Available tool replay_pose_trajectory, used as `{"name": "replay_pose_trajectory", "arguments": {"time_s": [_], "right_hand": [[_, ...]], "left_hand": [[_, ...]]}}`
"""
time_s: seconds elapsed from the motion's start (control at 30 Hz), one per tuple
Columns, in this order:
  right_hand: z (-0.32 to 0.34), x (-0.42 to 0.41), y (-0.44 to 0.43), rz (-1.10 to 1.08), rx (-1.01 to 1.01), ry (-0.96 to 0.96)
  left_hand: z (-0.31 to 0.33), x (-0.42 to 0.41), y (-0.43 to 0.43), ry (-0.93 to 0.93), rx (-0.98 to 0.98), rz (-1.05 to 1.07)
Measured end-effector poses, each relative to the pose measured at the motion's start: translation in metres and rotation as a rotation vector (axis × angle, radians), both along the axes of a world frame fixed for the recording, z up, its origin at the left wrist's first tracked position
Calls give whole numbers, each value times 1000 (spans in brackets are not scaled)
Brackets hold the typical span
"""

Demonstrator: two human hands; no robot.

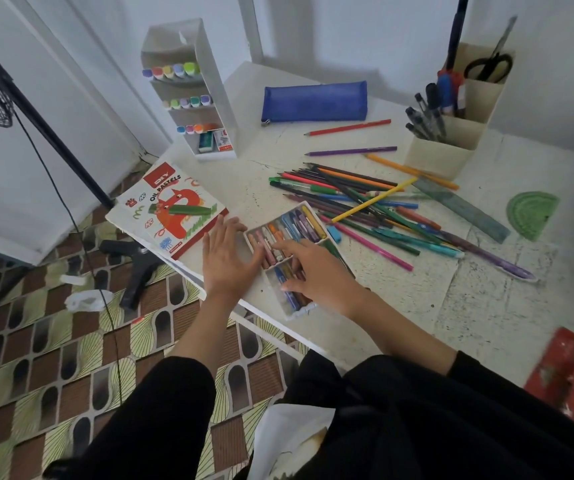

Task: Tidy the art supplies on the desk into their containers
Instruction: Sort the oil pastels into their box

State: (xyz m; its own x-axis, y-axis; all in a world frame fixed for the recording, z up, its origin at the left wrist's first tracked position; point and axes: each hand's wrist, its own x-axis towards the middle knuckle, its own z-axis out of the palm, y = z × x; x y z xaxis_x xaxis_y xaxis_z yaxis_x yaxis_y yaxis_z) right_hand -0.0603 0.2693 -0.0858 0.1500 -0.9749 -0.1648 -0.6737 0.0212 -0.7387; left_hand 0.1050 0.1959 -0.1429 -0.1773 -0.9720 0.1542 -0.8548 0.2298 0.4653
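A white pastel tray (304, 206) full of oil pastels lies near the desk's front edge. My left hand (228, 258) rests flat on the desk with its fingertips against the tray's left side. My right hand (316, 271) lies over the tray's near half, fingers spread down onto the pastels; whether it pinches one is hidden. The oil pastels box lid (171, 209) lies left of the tray with a green pastel (188, 210) on it. A heap of coloured pencils and pens (358, 199) sprawls to the right of the tray.
At the back stand a white marker rack (188, 88), a blue pencil case (315, 100) and a beige pen holder (451, 140) with scissors. A ruler (465, 209), green protractor (531, 214) and red pencil box (573, 375) lie right. The desk's edge runs just below my hands.
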Motion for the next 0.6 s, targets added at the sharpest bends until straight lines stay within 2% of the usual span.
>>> {"name": "replay_pose_trajectory", "arguments": {"time_s": [0.13,0.27,0.37,0.47,0.6], "right_hand": [[-3,2,0,10,-8,47],[-11,8,0,53,-71,208],[-9,4,1,38,-55,113],[-5,-10,1,-122,-94,-40],[-5,-52,-6,-376,-145,13]], "left_hand": [[0,0,0,3,3,-3],[-1,0,0,1,9,-1],[0,0,0,6,10,0],[2,0,0,20,18,0],[2,0,0,15,18,-3]]}}
